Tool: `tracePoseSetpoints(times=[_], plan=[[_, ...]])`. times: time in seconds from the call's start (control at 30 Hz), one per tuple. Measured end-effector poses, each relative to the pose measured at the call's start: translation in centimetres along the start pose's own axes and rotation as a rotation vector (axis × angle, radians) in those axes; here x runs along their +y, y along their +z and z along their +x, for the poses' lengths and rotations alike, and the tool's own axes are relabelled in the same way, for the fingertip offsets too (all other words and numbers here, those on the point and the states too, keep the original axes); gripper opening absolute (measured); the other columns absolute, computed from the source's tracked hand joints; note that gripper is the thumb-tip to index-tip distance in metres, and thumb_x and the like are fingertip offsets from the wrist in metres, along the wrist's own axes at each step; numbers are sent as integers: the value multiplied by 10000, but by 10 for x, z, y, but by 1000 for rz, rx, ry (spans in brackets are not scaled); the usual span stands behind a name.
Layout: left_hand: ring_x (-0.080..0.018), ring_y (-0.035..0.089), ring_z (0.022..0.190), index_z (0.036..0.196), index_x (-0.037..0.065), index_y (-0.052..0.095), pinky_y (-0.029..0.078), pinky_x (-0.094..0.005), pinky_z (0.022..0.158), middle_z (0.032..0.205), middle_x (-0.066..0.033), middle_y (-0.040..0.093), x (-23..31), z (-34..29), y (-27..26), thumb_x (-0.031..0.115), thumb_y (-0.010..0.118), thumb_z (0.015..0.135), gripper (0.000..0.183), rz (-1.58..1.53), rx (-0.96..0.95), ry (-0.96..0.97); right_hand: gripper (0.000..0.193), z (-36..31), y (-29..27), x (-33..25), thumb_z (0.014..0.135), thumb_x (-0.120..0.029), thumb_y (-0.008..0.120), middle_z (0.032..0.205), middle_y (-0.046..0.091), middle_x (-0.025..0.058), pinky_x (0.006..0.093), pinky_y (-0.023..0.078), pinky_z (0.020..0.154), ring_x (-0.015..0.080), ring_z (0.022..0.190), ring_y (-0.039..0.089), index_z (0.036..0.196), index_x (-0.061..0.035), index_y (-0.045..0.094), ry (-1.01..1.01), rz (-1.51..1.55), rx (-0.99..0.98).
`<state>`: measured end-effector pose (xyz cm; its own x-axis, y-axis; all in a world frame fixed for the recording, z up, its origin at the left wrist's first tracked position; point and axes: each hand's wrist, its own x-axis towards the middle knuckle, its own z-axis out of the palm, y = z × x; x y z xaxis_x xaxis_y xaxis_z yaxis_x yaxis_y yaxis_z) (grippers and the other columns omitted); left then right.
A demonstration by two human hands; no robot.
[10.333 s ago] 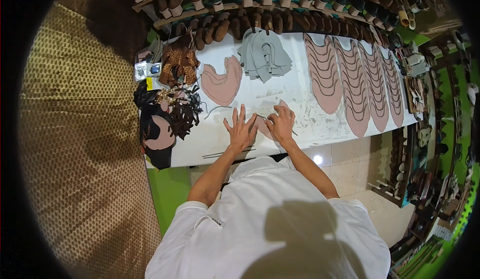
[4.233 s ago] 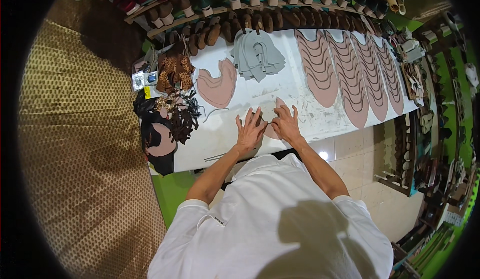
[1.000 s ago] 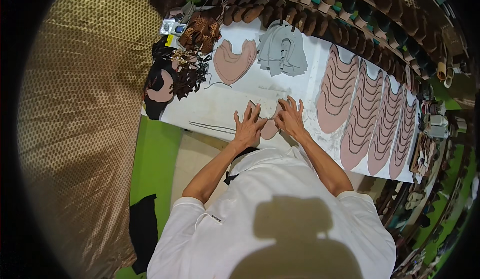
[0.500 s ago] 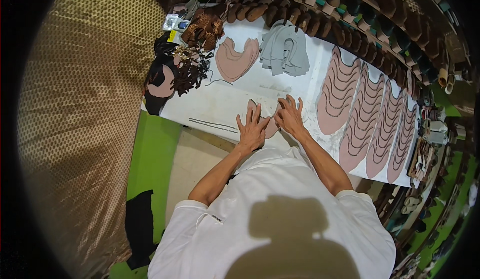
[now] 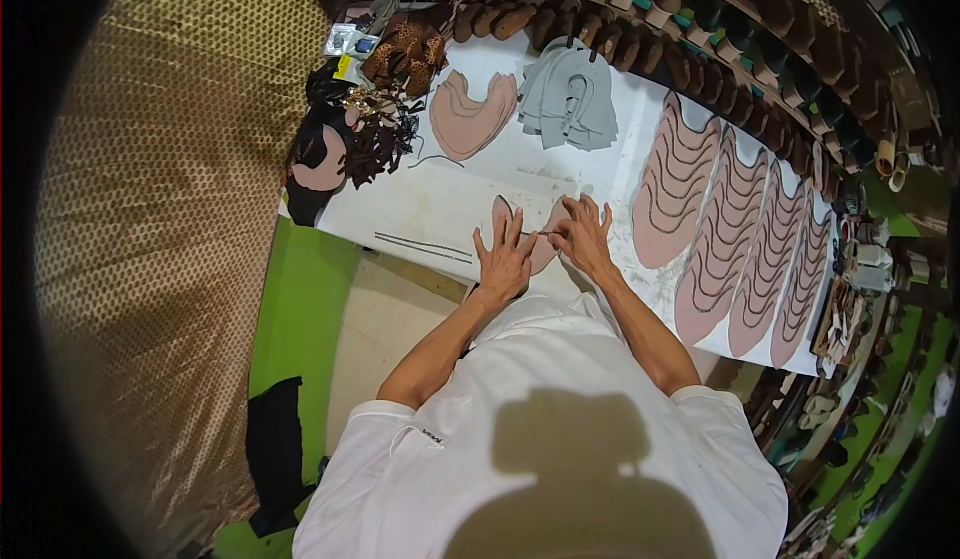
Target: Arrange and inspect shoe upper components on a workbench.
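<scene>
A pink curved shoe-upper piece lies on the white table under both my hands, partly hidden by them. My left hand rests on its left side with the fingers spread flat. Across the piece's inner curve runs a thin dark strip. The right hand pinches the strip's right end between thumb and forefinger, its other fingers raised. Left of my hands, loose dark strips lie along the near table edge.
Rows of overlapping pink uppers with dark-edged curves cover the table's right side. Farther off lie a pink stack and grey pieces. Black and leopard-print scraps crowd the left end. Shoes on racks line the back.
My right thumb and forefinger have come together on the strip, and the strip now shows stretched between the hands. The left hand has stayed nearly in place.
</scene>
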<state>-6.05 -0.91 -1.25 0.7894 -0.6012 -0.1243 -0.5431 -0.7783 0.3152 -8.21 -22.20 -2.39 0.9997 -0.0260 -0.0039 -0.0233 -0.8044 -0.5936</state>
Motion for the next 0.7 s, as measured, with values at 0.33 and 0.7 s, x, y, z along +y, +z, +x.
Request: tracePoseSetpoints(times=[0.33,0.7], plan=[[-383,191,1580,1386,215,650,114,-792,1140,1742,-126,186,-3,2,-1,166,678,877,512,2,28,47,183,15,-4,-1,817,-270,754,1473,537,150,708,51,1200,434,1484,317,796,-90,780,-19,4,17],[-403,133,1590,1345,210,692,82,-811,1124,1745,-147,161,3,4,10,111,679,825,529,-187,78,-83,155,21,-5,-6,811,-231,748,1451,554,142,719,59,1202,430,1475,337,761,-85,765,-80,-54,11]])
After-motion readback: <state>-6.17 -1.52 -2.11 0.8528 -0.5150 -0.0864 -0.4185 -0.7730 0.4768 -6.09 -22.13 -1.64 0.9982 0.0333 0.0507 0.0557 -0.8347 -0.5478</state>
